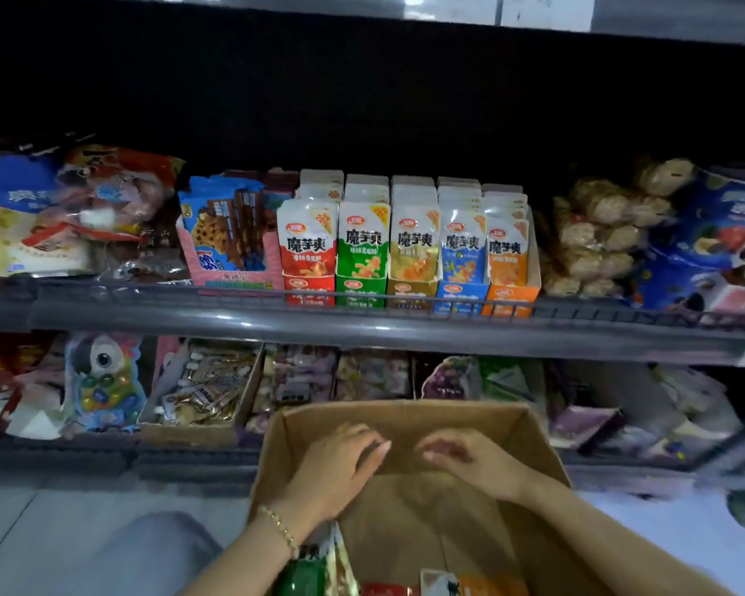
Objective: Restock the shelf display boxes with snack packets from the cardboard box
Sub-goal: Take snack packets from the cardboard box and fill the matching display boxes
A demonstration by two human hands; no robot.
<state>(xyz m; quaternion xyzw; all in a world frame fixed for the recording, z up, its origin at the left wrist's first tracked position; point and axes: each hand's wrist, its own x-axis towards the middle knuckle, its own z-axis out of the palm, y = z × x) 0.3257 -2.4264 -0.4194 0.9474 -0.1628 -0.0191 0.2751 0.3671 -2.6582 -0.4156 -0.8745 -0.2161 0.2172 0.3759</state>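
Snack packets [482, 586] lie at near end of cardboard box [448, 419]; prob light, soft, slippery; pinch top seam; left hand [340, 466] & right hand [469, 462] slack, empty, inside box.

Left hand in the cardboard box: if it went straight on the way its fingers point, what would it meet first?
Most likely the far inner wall of the cardboard box; the left hand points up-right at it. The right hand lies close beside that line, and depth is unclear.
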